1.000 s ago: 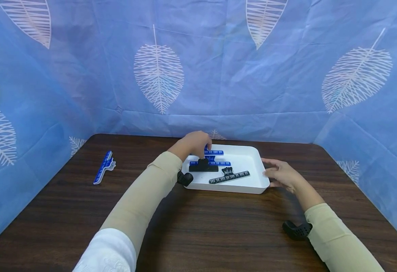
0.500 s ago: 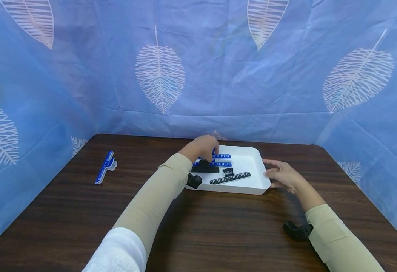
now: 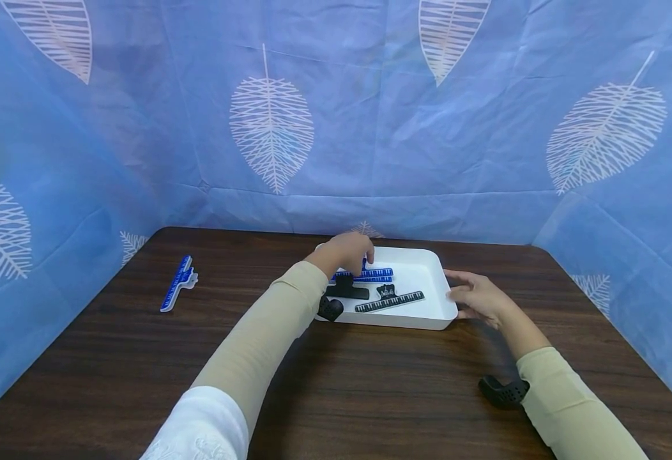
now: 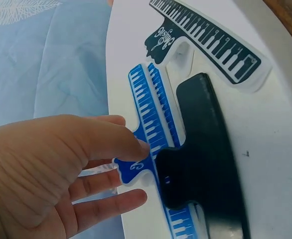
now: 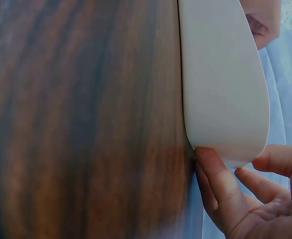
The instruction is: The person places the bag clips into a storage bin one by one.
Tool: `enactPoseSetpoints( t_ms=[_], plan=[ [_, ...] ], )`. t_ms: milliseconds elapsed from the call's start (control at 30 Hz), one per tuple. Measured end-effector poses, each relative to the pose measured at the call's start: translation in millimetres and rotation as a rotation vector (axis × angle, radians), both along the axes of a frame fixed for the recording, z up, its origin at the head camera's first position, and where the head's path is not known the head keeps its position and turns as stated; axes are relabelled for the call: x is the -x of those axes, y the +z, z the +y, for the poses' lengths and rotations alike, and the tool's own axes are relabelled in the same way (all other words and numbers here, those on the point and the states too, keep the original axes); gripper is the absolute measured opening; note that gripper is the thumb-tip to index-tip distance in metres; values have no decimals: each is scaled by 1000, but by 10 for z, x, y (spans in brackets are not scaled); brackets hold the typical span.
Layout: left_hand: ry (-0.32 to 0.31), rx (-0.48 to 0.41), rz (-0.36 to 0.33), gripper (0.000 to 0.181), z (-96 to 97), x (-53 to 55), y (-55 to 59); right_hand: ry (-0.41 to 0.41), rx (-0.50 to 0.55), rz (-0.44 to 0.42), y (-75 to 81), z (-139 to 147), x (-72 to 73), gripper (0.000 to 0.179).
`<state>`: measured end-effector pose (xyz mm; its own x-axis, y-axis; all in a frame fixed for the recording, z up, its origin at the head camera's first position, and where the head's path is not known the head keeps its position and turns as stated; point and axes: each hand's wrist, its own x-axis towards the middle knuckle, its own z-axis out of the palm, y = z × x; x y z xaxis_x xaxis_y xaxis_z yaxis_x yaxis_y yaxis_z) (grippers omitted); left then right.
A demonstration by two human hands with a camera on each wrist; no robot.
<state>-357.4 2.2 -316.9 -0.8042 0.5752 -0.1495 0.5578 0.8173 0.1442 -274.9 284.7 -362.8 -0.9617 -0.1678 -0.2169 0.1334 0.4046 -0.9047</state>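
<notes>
In the head view, my left hand (image 3: 350,251) reaches into a white tray (image 3: 413,322). Seen from the left wrist, its thumb and index finger pinch the handle of a blue piano-key clip (image 4: 145,109), the other fingers spread. A second blue clip (image 4: 164,107) lies close alongside, partly hidden. Next to them is a plain black clip (image 4: 198,144), its handle overlapping the held clip in this view. A black piano-key clip (image 4: 211,40) lies slanted in the tray. My right hand (image 3: 478,296) touches the tray's right end from outside, fingertips against its wall.
Another blue clip (image 3: 179,283) lies on the dark wooden table (image 3: 382,390), far to the left of the tray. Blue cloth (image 3: 370,128) with white leaf prints hangs behind and beside the table.
My left hand has moved right and slightly nearer with the blue clip, bringing it close to the second blue clip. My right hand stays at the tray's end.
</notes>
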Motion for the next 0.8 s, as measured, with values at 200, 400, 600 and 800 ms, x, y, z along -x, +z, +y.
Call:
enactPoseSetpoints(
  t_ms=[200,400,600,800],
  plan=[
    [-28,-8,-8,38,-13,3,41,1,27,-10,8,4,-4,66],
    [-39,-59,-21,37,-21,10,76,-1,10,-6,10,1,-7,67],
    [-49,-59,-19,35,-27,-3,127,4,11,-8,9,1,-4,67],
    [-71,-38,-9,35,-48,-66,164,12,16,-7,11,2,-7,67]
  ],
)
